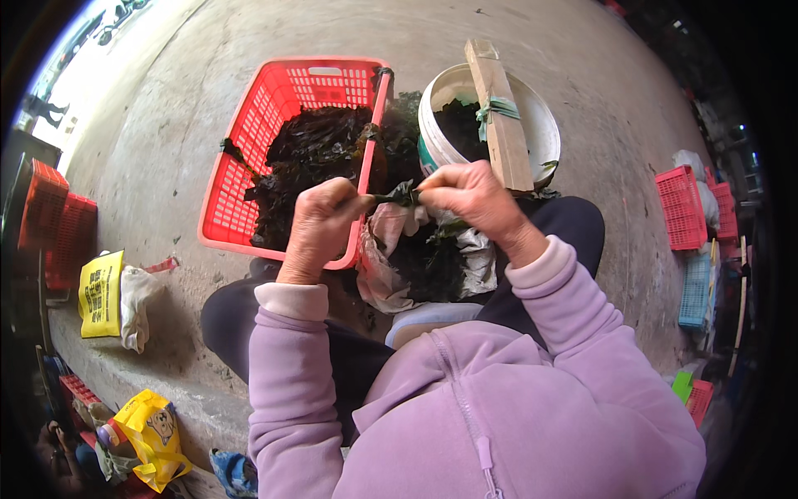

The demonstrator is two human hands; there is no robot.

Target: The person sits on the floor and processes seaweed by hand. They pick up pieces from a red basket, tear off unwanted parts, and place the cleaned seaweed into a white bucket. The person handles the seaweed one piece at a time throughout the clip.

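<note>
My left hand [327, 218] and my right hand [471, 199] pinch a strip of dark green seaweed [405, 194] between them, above an open whitish sack [386, 284] that holds dark seaweed. A red plastic basket [249, 134] stands left of the sack, with a heap of dark, wet seaweed [312, 146] in it and bits of seaweed hanging on its rim. To the right is a white plastic bucket [541, 125] with more seaweed inside. A wooden board [505, 125], wrapped with green cord, lies across the bucket's mouth.
Stacked red crates [47, 212] and a yellow-and-white bag [103, 296] are at the left. A yellow tote bag [149, 436] is at the lower left. Along the right edge are red baskets [682, 209] and a blue basket [695, 290]. Seaweed also lies between basket and bucket.
</note>
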